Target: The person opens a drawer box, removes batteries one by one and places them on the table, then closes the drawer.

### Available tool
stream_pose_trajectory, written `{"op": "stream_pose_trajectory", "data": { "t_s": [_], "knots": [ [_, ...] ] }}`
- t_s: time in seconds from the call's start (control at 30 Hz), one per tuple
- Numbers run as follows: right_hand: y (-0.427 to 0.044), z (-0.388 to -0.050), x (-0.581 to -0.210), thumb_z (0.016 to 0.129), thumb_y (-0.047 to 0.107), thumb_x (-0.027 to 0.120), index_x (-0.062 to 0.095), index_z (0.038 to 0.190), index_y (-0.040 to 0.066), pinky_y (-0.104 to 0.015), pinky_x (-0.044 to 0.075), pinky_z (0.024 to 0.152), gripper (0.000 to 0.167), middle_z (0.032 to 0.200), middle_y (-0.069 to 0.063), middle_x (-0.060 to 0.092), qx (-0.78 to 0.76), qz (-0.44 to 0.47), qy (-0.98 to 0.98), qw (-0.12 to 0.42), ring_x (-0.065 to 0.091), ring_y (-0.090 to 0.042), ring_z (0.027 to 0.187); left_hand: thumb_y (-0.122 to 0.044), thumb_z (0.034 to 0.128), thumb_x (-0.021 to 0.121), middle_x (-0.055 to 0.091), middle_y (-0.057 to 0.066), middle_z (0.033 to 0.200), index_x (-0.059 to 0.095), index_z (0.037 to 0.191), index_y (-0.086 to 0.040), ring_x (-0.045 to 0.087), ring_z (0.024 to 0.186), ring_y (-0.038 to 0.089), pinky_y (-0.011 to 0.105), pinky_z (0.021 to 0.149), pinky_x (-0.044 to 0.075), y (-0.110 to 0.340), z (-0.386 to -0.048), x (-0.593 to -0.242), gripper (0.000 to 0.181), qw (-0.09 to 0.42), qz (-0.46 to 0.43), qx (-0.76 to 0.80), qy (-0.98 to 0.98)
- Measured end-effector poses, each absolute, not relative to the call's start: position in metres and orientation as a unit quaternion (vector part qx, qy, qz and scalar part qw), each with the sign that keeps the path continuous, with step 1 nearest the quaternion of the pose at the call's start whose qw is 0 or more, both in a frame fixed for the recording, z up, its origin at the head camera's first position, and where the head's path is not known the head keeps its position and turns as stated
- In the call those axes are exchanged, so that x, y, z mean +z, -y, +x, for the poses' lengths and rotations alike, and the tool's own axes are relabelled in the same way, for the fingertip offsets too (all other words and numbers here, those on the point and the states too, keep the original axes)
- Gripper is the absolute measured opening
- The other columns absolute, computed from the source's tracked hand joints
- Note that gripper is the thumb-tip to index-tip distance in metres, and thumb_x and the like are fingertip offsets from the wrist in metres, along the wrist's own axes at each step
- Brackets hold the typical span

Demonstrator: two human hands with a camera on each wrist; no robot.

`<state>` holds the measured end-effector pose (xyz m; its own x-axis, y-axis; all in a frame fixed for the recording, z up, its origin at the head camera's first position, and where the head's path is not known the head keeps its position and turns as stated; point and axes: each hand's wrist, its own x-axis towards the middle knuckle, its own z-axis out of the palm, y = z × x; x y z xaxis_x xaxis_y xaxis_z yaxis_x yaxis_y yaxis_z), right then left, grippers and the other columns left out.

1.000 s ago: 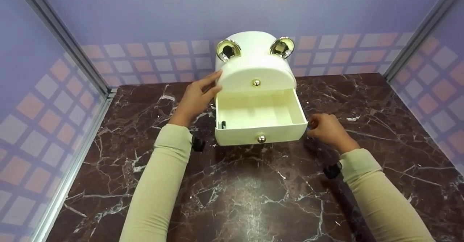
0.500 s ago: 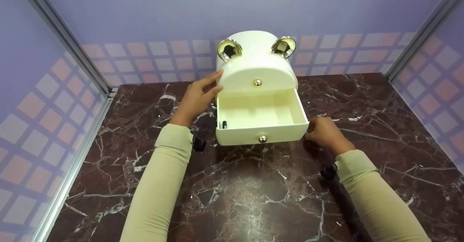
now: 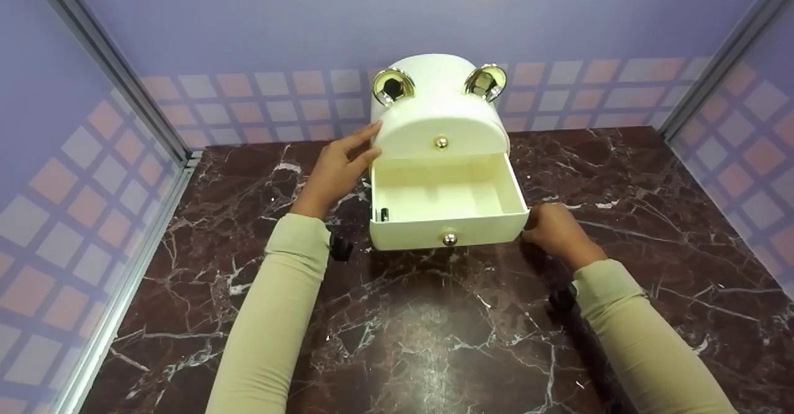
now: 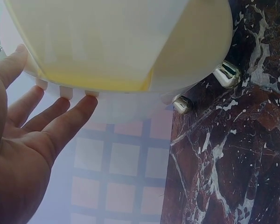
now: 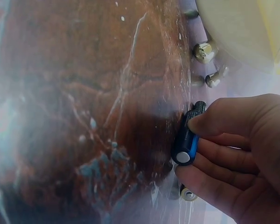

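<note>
A blue battery (image 5: 182,141), its tiny lettering unreadable, is pinched in the right hand (image 3: 558,231), beside the drawer's (image 3: 409,234) front right corner. The drawer is already out, one small dark object (image 3: 384,214) inside, the held battery not; the left hand (image 3: 335,172), fingers spread, touches the white cabinet (image 3: 434,102) on the marbled table (image 3: 428,352).

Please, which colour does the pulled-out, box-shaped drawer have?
The smooth, box-shaped drawer is creamy white; the head view shows it best.
</note>
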<state>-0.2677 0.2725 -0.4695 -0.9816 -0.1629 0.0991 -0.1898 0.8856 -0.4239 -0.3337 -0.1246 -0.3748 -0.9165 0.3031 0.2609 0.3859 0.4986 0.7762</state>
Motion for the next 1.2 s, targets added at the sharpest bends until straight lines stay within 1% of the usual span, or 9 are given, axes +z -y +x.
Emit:
{"op": "stream_pose_trajectory", "data": {
  "t_s": [0.1,0.3,0.53,0.7,0.87,0.93,1.03,1.13,1.2],
  "knots": [
    [-0.274,-0.267,-0.468,0.069,0.007,0.069,0.067,0.065,0.007,-0.029,0.04,0.051,0.004,0.06,-0.001,0.06,0.223,0.094,0.97,0.03,0.048,-0.018,0.055,-0.043,0.0933,0.06,0.043,-0.006,0.15,0.046,0.138,-0.047,0.039,0.141,0.022,0.04,0.122,0.024,0.124,-0.334,-0.375,0.047,0.045,-0.193,-0.463,0.864],
    [-0.278,-0.256,-0.46,0.073,0.009,0.067,0.069,0.066,0.01,-0.028,0.039,0.05,0.007,0.061,0.0,0.061,0.217,0.081,0.973,0.017,0.049,-0.017,0.054,-0.046,0.0931,0.06,0.041,-0.008,0.151,0.044,0.138,-0.049,0.038,0.141,0.023,0.044,0.122,0.023,0.119,-0.333,-0.385,0.048,0.033,-0.19,-0.457,0.868],
    [-0.278,-0.256,-0.438,0.078,0.012,0.065,0.072,0.072,0.007,-0.029,0.044,0.052,0.01,0.064,-0.003,0.065,0.225,0.069,0.972,0.026,0.054,-0.019,0.056,-0.048,0.0931,0.058,0.04,-0.011,0.152,0.043,0.139,-0.051,0.039,0.141,0.025,0.049,0.12,0.025,0.116,-0.334,-0.385,0.048,0.031,-0.178,-0.456,0.871],
    [-0.277,-0.258,-0.415,0.081,0.01,0.062,0.075,0.083,0.004,-0.03,0.047,0.055,0.014,0.072,-0.008,0.069,0.221,0.08,0.971,0.048,0.056,-0.02,0.06,-0.049,0.0925,0.058,0.038,-0.012,0.153,0.042,0.139,-0.051,0.038,0.142,0.026,0.052,0.12,0.024,0.115,-0.336,-0.381,0.049,0.021,-0.172,-0.458,0.872],
    [-0.27,-0.254,-0.388,0.086,0.01,0.061,0.075,0.091,0.003,-0.031,0.047,0.055,0.017,0.079,-0.012,0.071,0.223,0.097,0.967,0.078,0.056,-0.019,0.059,-0.048,0.0925,0.058,0.038,-0.012,0.152,0.042,0.139,-0.051,0.037,0.142,0.024,0.049,0.121,0.023,0.116,-0.337,-0.379,0.049,0.026,-0.174,-0.454,0.873],
    [-0.266,-0.252,-0.377,0.086,0.009,0.06,0.076,0.093,0.003,-0.03,0.047,0.056,0.018,0.08,-0.012,0.072,0.224,0.106,0.964,0.096,0.056,-0.019,0.06,-0.048,0.0926,0.059,0.039,-0.012,0.152,0.043,0.139,-0.051,0.038,0.142,0.024,0.048,0.121,0.023,0.116,-0.337,-0.378,0.049,0.029,-0.176,-0.455,0.873],
    [-0.259,-0.25,-0.361,0.085,0.008,0.061,0.076,0.092,0.004,-0.03,0.047,0.057,0.017,0.081,-0.012,0.072,0.224,0.116,0.959,0.126,0.055,-0.019,0.06,-0.048,0.0924,0.059,0.038,-0.011,0.152,0.042,0.138,-0.052,0.037,0.142,0.024,0.049,0.121,0.023,0.116,-0.336,-0.377,0.049,0.028,-0.173,-0.459,0.871],
    [-0.25,-0.249,-0.349,0.085,0.009,0.061,0.076,0.09,0.005,-0.029,0.045,0.056,0.016,0.08,-0.009,0.072,0.22,0.129,0.954,0.159,0.053,-0.018,0.059,-0.048,0.0921,0.059,0.037,-0.011,0.153,0.042,0.138,-0.054,0.037,0.142,0.025,0.051,0.12,0.022,0.115,-0.336,-0.376,0.049,0.025,-0.169,-0.462,0.87],
    [-0.243,-0.249,-0.342,0.084,0.01,0.062,0.076,0.089,0.006,-0.028,0.045,0.056,0.015,0.08,-0.007,0.071,0.219,0.139,0.949,0.177,0.054,-0.016,0.059,-0.047,0.0924,0.059,0.038,-0.01,0.153,0.042,0.137,-0.054,0.037,0.142,0.024,0.049,0.12,0.024,0.115,-0.336,-0.375,0.048,0.025,-0.17,-0.463,0.87]
  ]
}}
